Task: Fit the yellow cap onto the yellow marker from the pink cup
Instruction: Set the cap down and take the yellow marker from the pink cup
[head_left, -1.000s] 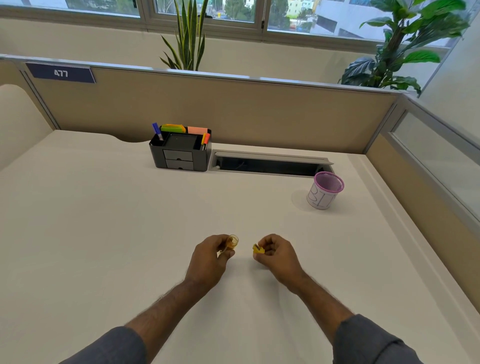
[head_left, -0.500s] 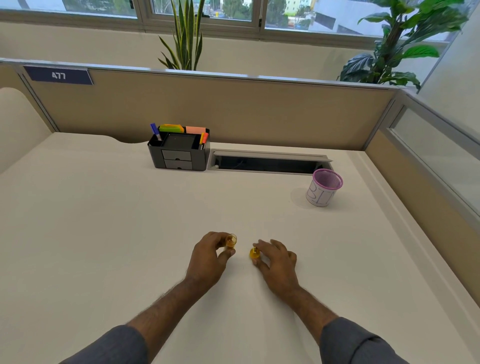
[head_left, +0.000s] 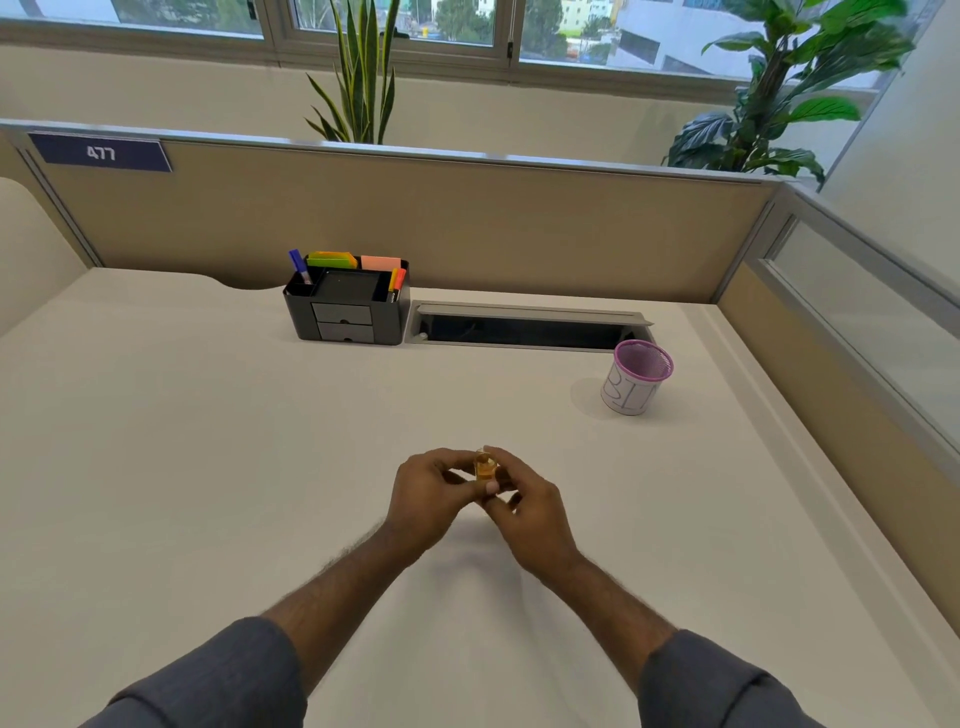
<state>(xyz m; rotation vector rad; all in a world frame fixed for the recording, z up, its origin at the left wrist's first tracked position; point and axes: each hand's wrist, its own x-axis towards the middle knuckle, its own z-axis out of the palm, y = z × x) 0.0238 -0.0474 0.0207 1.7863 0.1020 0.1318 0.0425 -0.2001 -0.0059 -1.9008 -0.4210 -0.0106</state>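
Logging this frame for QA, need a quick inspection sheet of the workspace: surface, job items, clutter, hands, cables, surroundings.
Surface: white desk, bare around the hands.
Job's things: yellow cap pinched between both hands; marker body hidden. Pink cup upright, far right, looks empty.
Clutter: black organiser with pens and sticky notes at the back.
Grippers: left hand and right hand meet at the cap.
Cables: nothing seen; open cable slot.
Surroundings: tan partition, plants, window.

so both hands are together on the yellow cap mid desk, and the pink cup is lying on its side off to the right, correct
Not quite. The head view shows the pink cup standing upright, open rim facing up, not on its side. The rest holds: the left hand and right hand meet at the yellow cap mid desk.
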